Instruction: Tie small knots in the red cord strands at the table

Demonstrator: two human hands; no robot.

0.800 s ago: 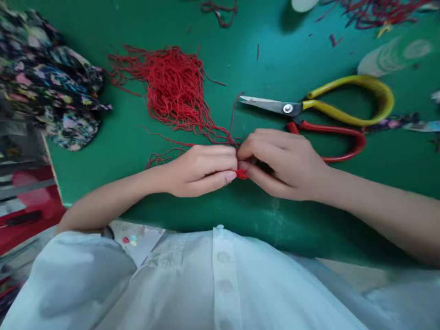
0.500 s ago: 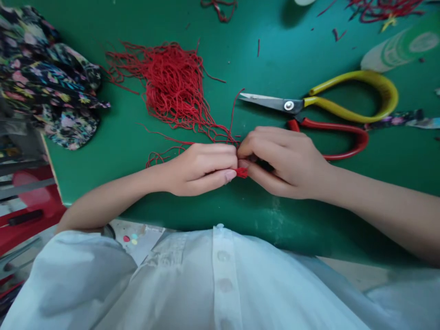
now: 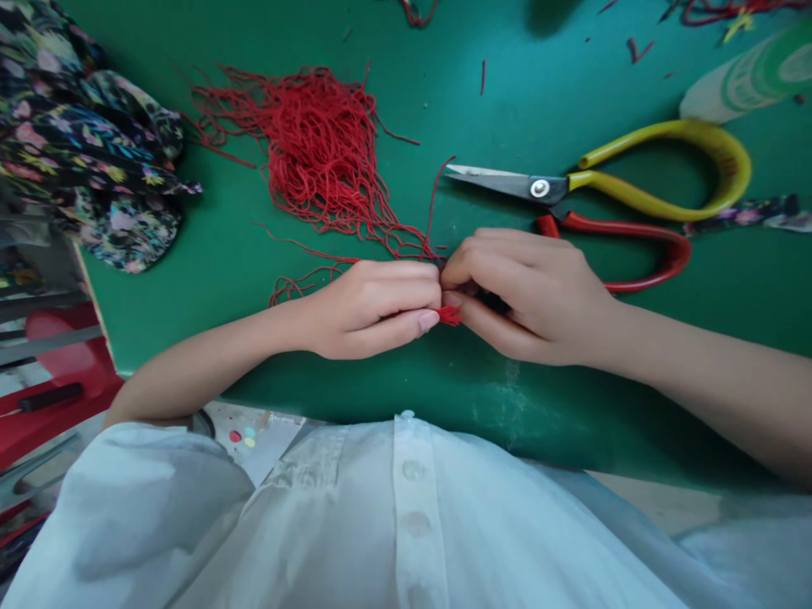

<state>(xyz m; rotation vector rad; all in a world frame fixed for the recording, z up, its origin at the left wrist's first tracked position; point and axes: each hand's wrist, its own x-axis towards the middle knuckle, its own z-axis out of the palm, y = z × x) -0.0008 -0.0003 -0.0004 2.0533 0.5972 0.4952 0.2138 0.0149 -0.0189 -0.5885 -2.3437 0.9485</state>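
My left hand and my right hand meet fingertip to fingertip over the green table. Both are closed in a pinch on a small red cord knot that shows between the thumbs. Thin red strands run from the hands up to a loose pile of red cord lying just behind my left hand. Large scissors with one yellow and one red handle lie shut behind my right hand, blades pointing left.
A dark floral cloth is bunched at the table's left edge. A green and white roll lies at the far right, with more red cord scraps along the far edge. My white shirt fills the bottom.
The hands stay pinched together on the knot with hardly any motion. The view has tipped slightly, so the table's things sit a little higher in the picture.
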